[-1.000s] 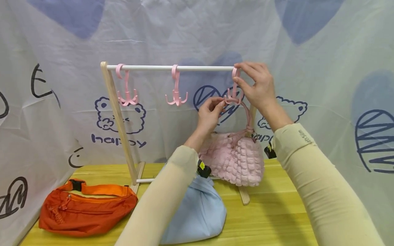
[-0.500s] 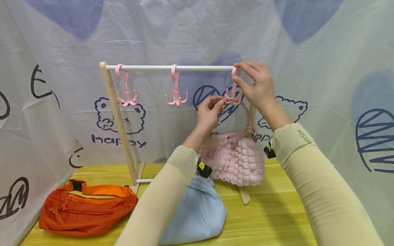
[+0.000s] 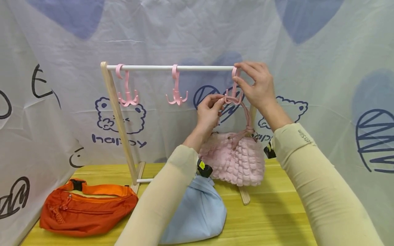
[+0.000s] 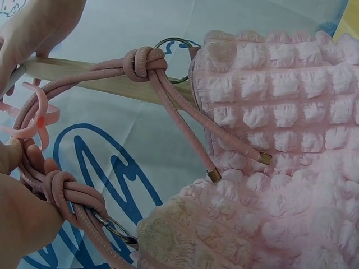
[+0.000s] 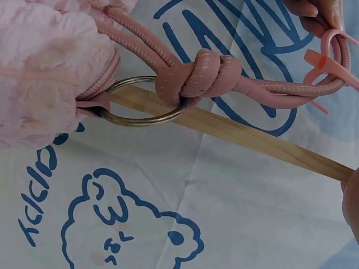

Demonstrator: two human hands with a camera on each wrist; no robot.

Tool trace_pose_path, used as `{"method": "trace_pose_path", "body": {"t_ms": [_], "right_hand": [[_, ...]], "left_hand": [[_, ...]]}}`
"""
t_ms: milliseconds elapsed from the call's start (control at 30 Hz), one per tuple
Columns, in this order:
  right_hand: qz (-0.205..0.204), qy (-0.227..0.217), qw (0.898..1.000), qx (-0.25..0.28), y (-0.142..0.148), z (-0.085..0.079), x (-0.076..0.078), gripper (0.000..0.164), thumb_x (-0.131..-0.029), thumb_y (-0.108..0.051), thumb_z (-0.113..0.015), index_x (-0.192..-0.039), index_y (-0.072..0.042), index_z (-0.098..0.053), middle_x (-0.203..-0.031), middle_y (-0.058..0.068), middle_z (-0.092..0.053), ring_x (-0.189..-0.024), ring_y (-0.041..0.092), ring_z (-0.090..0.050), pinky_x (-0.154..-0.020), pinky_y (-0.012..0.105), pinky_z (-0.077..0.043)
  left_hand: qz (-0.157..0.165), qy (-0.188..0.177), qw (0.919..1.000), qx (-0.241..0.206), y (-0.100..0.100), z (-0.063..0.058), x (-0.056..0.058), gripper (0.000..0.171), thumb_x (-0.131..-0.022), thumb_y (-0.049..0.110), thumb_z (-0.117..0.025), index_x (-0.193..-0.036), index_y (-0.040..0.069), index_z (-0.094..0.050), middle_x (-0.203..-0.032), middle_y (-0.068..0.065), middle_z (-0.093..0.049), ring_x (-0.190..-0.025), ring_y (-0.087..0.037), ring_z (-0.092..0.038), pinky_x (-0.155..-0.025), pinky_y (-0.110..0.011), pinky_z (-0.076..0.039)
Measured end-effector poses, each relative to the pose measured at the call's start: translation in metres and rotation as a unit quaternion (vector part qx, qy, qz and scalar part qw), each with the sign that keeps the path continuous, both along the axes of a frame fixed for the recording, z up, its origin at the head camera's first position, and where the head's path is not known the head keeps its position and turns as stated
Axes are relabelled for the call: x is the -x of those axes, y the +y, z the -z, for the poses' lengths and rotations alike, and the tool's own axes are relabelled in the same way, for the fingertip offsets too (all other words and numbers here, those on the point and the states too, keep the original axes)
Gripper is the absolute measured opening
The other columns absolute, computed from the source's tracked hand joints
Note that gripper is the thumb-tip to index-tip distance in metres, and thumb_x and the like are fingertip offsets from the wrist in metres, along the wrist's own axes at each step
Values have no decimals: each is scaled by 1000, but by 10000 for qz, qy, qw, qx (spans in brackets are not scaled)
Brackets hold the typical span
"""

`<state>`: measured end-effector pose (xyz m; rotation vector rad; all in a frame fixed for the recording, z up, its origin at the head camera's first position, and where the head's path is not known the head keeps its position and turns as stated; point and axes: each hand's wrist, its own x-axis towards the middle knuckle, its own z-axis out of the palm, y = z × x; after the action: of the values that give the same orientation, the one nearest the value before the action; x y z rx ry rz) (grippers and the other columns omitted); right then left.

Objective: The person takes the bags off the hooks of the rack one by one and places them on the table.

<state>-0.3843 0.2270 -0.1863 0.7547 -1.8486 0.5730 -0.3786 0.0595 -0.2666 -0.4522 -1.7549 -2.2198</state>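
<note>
A pink puffy handbag [image 3: 235, 159] hangs by its knotted strap [image 4: 84, 75] from the right-hand pink hook [image 3: 234, 89]. My left hand [image 3: 210, 111] pinches the strap beside the hook's lower prongs. In the left wrist view the strap passes through the prongs [image 4: 36, 115], right by the left fingertips. My right hand [image 3: 258, 85] holds the top of the same hook where it loops over the white rod [image 3: 203, 68], thumb on the stem and fingers at the rod. In the right wrist view a metal ring [image 5: 143, 115] joins strap and bag.
Two other pink hooks, one in the middle [image 3: 176, 90] and one at left [image 3: 127, 90], hang on the rod. The rack's wooden leg [image 3: 120, 123] stands at left. An orange waist bag [image 3: 86, 212] and a light blue bag [image 3: 200, 212] lie on the wooden table [image 3: 264, 218].
Hardly anything differs. Both hands stay at the right-hand hook, and the handbag hangs in the same place; the left fingers shift only slightly at the strap.
</note>
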Motion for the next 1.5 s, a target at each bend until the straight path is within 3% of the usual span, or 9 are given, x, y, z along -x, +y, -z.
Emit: {"method": "trace_pose_path", "body": {"t_ms": [233, 500, 767, 1033, 1200, 1500], "right_hand": [[-30, 1, 10000, -7, 0, 1, 0, 37, -94, -19, -79, -128, -6, -73, -129, 16, -70, -122, 38, -58, -107, 52, -45], [48, -60, 10000, -11, -1, 0, -1, 37, -95, -21, -78, -129, -6, -73, -129, 15, -70, -124, 37, -57, -108, 51, -44], [61, -65, 10000, 2, 0, 1, -1, 37, -95, -21, -78, -129, -7, -73, -129, 14, -70, -125, 37, -58, -109, 50, -44], [85, -81, 9999, 6, -1, 1, -1, 38, -95, -22, -78, -130, -7, -73, -129, 14, -70, -124, 36, -58, -109, 50, -44], [28, -41, 10000, 40, -2, 0, 0, 38, -94, -20, -79, -129, -6, -73, -128, 15, -71, -123, 37, -58, -109, 50, -45], [-10, -61, 9999, 98, -2, 1, 1, 39, -93, -19, -80, -129, -6, -73, -128, 16, -70, -124, 37, -58, -109, 50, -44]], "left_hand": [[-65, 107, 9999, -46, 0, -2, -2, 16, -102, 15, -67, -116, 8, -72, -101, -18, -71, -63, -17, -55, -39, -20, -33], [-90, 218, 9997, -19, -1, -5, -2, 17, -102, 15, -67, -116, 7, -72, -95, -6, -71, -66, -16, -57, -41, -21, -37], [82, 156, 9998, 53, -4, -7, -5, 18, -105, 21, -63, -118, 13, -71, -113, -26, -68, -64, -13, -54, -39, -25, -31], [90, 187, 9998, 20, -4, -11, -2, 17, -104, 20, -65, -117, 12, -72, -100, -13, -70, -63, -12, -55, -40, -23, -32], [-23, 253, 9997, 48, -6, -13, -3, 16, -103, 19, -66, -116, 11, -73, -98, -4, -72, -70, -18, -59, -41, -23, -34], [-56, 342, 9994, 18, -7, -17, -4, 16, -104, 16, -66, -116, 8, -72, -97, -3, -71, -70, -14, -59, -41, -21, -34]]}}
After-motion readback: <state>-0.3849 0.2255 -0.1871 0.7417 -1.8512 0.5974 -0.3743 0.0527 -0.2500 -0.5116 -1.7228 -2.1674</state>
